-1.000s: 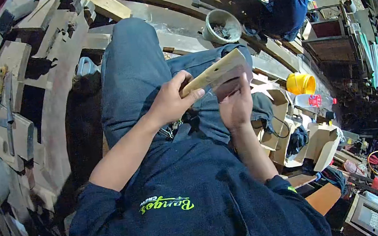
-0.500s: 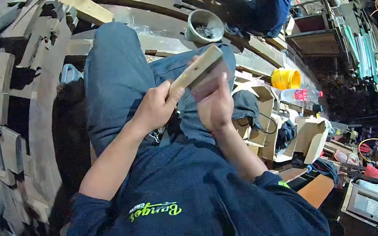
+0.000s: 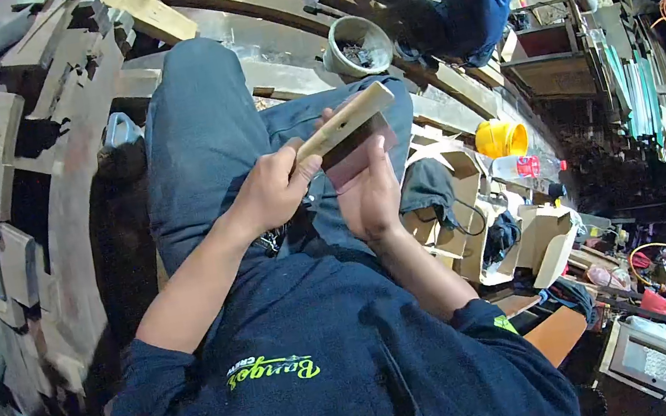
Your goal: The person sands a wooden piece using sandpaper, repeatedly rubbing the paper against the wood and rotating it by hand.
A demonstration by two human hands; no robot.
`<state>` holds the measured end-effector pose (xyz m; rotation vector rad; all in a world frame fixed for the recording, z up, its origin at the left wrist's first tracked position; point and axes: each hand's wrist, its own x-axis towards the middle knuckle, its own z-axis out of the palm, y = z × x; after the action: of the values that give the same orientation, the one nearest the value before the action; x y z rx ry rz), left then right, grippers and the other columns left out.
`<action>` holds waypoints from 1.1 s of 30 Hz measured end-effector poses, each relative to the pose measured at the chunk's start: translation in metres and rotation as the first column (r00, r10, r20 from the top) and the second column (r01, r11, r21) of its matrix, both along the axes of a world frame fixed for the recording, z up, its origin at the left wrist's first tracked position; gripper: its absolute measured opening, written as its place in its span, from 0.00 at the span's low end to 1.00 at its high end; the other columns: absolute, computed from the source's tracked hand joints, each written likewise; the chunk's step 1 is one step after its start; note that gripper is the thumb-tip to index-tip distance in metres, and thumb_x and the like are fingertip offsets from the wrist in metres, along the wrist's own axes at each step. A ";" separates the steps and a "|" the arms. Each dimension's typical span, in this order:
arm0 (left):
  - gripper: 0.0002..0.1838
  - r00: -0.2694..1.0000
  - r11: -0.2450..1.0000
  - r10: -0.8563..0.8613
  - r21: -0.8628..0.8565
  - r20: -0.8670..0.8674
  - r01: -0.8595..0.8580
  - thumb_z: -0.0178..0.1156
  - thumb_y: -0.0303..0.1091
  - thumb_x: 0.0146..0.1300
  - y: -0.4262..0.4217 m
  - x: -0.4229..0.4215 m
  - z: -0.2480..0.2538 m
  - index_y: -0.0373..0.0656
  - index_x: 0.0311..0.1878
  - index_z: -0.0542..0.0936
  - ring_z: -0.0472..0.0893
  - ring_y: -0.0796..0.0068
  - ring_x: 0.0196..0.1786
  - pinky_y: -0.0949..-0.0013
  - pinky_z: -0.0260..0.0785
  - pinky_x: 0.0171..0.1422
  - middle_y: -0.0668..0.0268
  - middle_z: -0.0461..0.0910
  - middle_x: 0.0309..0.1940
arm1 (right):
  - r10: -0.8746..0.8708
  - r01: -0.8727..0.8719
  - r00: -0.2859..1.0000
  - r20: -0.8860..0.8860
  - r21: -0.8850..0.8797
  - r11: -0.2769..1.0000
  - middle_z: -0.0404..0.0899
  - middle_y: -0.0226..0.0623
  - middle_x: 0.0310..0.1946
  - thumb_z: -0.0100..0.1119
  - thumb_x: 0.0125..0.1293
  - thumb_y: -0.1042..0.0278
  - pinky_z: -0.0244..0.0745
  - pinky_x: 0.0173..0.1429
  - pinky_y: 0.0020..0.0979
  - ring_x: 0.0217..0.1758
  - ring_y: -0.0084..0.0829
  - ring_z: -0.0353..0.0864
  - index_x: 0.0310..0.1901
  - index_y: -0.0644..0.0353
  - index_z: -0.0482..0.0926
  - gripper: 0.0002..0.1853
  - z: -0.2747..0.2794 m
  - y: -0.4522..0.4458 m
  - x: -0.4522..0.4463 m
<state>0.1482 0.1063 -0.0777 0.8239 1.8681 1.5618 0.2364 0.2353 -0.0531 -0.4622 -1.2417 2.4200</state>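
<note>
Left hand [image 3: 266, 187]: is gripping a wooden piece [image 3: 352, 118] — fingers curled tight.
Right hand [image 3: 373, 203]: is cupping it from the right — half curled.
Wooden piece: is slanting above the lap [image 3: 204, 146].
Bucket [image 3: 373, 35]: is sitting farther off.

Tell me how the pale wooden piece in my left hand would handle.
The wooden piece is probably stiff: its edge looks straight. Being small, it's likely fairly light, and its flat, angular shape suggests it wouldn't roll readily.

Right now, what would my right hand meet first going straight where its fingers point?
Likely the wooden piece in your left hand, lying across its line; your right trouser leg seems to come after, though depth is unclear.
</note>
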 end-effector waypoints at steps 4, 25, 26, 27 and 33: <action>0.19 0.995 0.990 -0.090 -0.112 -0.039 0.086 0.53 0.44 0.75 0.005 0.001 -0.011 0.34 0.39 0.72 0.75 0.63 0.25 0.57 0.66 0.32 0.52 0.75 0.21 | -0.118 0.118 0.993 -0.012 -0.013 0.993 0.62 0.49 0.72 0.34 0.80 0.47 0.58 0.78 0.46 0.74 0.45 0.64 0.75 0.58 0.54 0.31 0.003 0.020 -0.008; 0.19 0.985 0.977 0.089 0.180 0.148 -0.115 0.54 0.46 0.75 0.006 -0.001 -0.015 0.35 0.49 0.77 0.72 0.80 0.28 0.70 0.68 0.34 0.68 0.74 0.25 | -0.172 0.170 0.985 -0.017 -0.079 0.982 0.65 0.47 0.71 0.33 0.81 0.50 0.55 0.79 0.45 0.74 0.43 0.64 0.74 0.63 0.56 0.30 0.001 0.026 0.000; 0.19 0.986 0.978 0.086 0.176 0.146 -0.112 0.54 0.46 0.75 0.004 -0.002 -0.010 0.35 0.49 0.77 0.72 0.80 0.28 0.70 0.68 0.34 0.68 0.74 0.25 | -0.175 0.173 0.984 -0.018 -0.083 0.981 0.65 0.47 0.71 0.33 0.81 0.50 0.55 0.79 0.45 0.74 0.43 0.64 0.74 0.63 0.56 0.30 -0.002 0.024 0.000; 0.20 0.991 0.995 0.028 0.089 0.131 -0.039 0.56 0.46 0.74 0.003 -0.003 -0.004 0.35 0.49 0.77 0.72 0.79 0.29 0.69 0.68 0.36 0.67 0.74 0.25 | -0.196 0.197 0.980 0.017 -0.085 0.977 0.65 0.46 0.70 0.33 0.81 0.50 0.56 0.79 0.44 0.74 0.43 0.65 0.73 0.62 0.57 0.29 -0.001 0.020 -0.002; 0.22 0.990 0.993 0.001 0.114 0.139 -0.017 0.68 0.48 0.64 0.003 0.000 -0.013 0.40 0.49 0.77 0.78 0.75 0.31 0.67 0.71 0.38 0.61 0.80 0.26 | -0.231 0.222 0.968 -0.099 -0.095 0.970 0.69 0.45 0.67 0.33 0.80 0.46 0.59 0.76 0.43 0.70 0.41 0.68 0.71 0.62 0.61 0.30 0.018 0.045 -0.011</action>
<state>0.1487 0.1094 -0.0902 0.7365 1.6991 1.7007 0.2253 0.2803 -0.0349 -0.4615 -0.9877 2.2760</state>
